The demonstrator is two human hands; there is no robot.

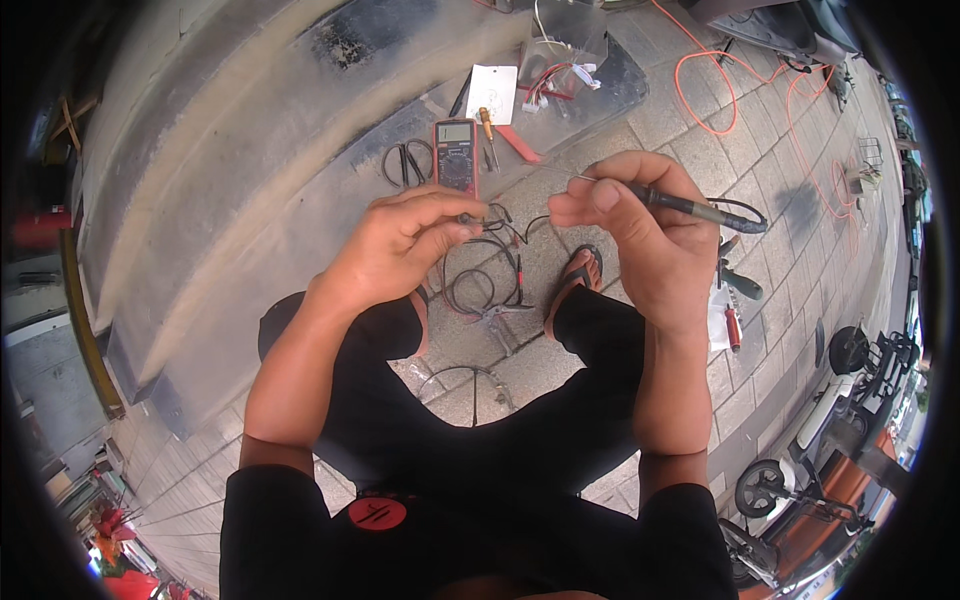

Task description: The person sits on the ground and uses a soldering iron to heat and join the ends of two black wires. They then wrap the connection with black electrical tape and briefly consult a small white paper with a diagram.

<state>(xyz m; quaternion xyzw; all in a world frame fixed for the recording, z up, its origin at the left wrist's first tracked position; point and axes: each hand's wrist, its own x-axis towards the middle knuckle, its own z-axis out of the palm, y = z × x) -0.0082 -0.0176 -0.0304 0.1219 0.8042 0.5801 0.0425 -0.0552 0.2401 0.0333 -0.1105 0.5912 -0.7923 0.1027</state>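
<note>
Both hands are raised at mid-frame, apart from each other, over the paving between the feet. Right hand (655,240), right of centre: thumb and fingers are closed around a pen-shaped probe (702,210) with a black handle, a greyish band and a thin metal tip. Left hand (395,245), left of centre: thumb and forefinger are pinched on a small dark piece (467,219) — mostly covered by the fingertips, so its kind cannot be told. Key relation: the probe's long axis runs slantwise, butt end at the right and slightly lower, tip at the left and slightly higher, so the tip points across the gap toward the left hand's side. The small dark piece lies left of the tip and lower in the frame; the two look clear of each other, though depth is hard to judge. The left hand is the nearer one to the red-cased multimeter (456,160), which lies just above its fingers in the picture, with black-handled scissors (392,165) beside it on the left and a yellow-handled screwdriver (486,122) on the right. Dark test leads (462,290) lie coiled below the hands — whether they join the probe cannot be told.
</note>
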